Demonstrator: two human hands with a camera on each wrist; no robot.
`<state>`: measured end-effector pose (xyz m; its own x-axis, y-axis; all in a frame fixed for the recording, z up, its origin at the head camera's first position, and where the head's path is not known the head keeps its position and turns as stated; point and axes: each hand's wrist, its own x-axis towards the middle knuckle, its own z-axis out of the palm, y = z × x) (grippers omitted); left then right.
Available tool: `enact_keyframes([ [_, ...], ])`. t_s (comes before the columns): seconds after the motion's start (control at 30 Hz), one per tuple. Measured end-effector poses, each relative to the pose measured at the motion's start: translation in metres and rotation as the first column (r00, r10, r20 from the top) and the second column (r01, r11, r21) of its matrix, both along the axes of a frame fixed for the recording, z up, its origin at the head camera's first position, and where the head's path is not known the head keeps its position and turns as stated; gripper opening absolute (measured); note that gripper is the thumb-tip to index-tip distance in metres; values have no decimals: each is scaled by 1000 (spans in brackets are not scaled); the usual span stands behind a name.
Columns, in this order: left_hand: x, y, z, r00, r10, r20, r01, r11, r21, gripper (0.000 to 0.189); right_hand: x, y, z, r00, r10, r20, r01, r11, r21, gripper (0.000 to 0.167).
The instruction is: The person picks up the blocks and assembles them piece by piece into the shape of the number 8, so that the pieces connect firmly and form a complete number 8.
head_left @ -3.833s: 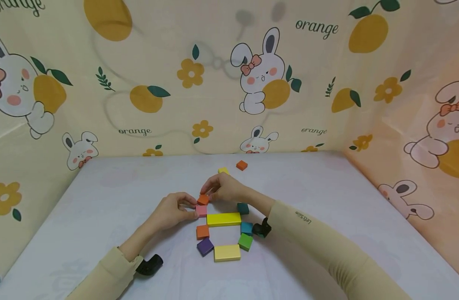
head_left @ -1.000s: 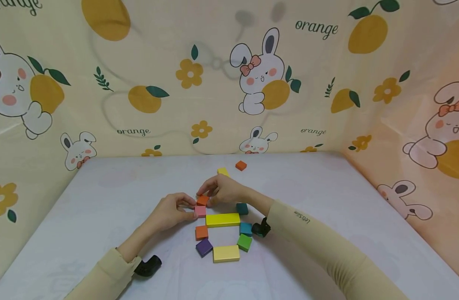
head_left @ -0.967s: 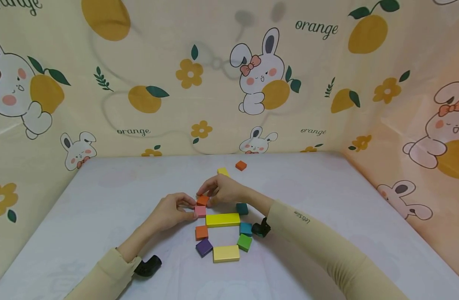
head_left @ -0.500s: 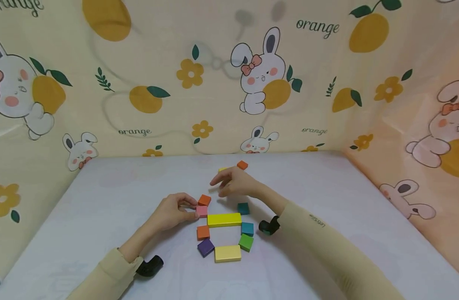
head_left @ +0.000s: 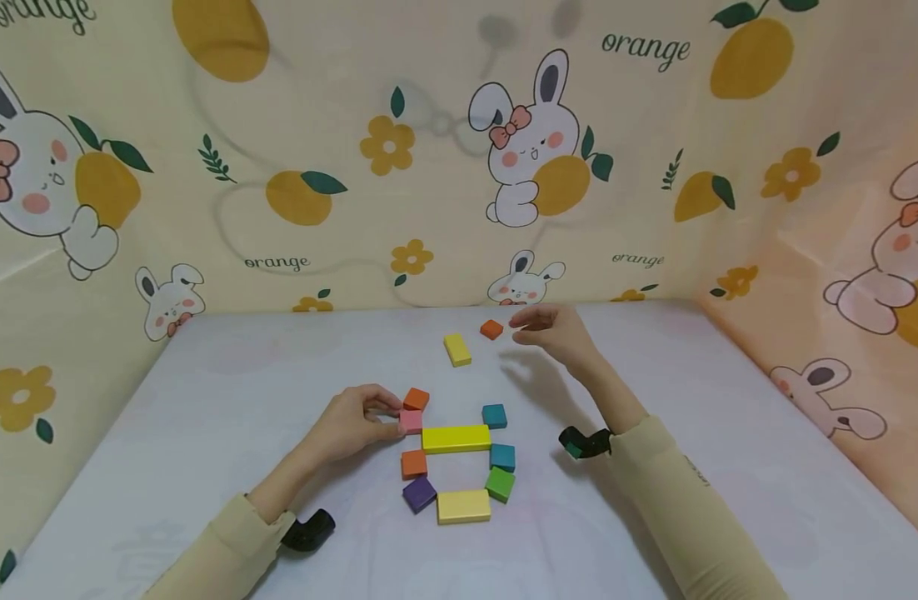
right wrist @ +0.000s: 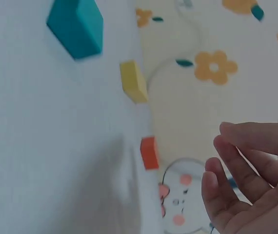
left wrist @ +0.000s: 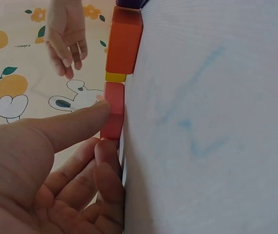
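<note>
My left hand (head_left: 354, 421) is at the left side of the block outline, its thumb and index finger on a pink block (head_left: 410, 422). In the left wrist view the thumb presses the pink block's face (left wrist: 113, 122), and the curled fingers meet its end. An orange block (head_left: 416, 399) sits tilted at the pink block's far corner. My right hand (head_left: 560, 337) hovers at the back right holding nothing, fingers loosely bent. Its fingertips are right of a far orange block (head_left: 492, 330); a small yellow block (head_left: 457, 350) lies left of that.
A long yellow block (head_left: 456, 439) and a pale yellow block (head_left: 463, 507) cross the outline. Teal (head_left: 494, 416), blue (head_left: 502, 457) and green (head_left: 500, 484) blocks line the right; orange (head_left: 414, 464) and purple (head_left: 419, 494) the left. A patterned backdrop (head_left: 444, 192) rises behind the white table (head_left: 241, 375).
My right hand has let go of the tilted orange block and moved back and right, past the small yellow block, to beside the far orange block. My left hand stays at the pink block.
</note>
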<state>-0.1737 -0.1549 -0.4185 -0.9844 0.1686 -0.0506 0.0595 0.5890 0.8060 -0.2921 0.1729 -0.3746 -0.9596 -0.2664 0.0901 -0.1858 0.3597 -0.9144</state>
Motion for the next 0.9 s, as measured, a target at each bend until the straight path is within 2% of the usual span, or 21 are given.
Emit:
enact_keyframes([
  [0.17,0,0,-1,1000,4,2,-4,1000,-4,31,-7,11,-9,999,-50,12,50,999,-11,28],
  [0.3,-1,0,-1,1000,9,5,-9,1000,-7,31,-19,12,-20,998,-43,37,43,999,18,30],
  [0.47,-1,1,-1,1000,7,7,-7,1000,-7,31,-46,10,-32,999,27,38,-31,994,109,40],
  [0.63,-1,2,-1,1000,14,7,-14,1000,-21,31,-72,2,-39,992,122,16,-123,977,175,46],
  [0.8,-1,2,-1,1000,10,10,-10,1000,-20,31,-85,-7,-39,982,188,29,-190,955,228,55],
  [0.9,-1,1,-1,1000,12,9,-12,1000,-23,31,-88,-13,-38,972,226,66,-234,949,210,57],
])
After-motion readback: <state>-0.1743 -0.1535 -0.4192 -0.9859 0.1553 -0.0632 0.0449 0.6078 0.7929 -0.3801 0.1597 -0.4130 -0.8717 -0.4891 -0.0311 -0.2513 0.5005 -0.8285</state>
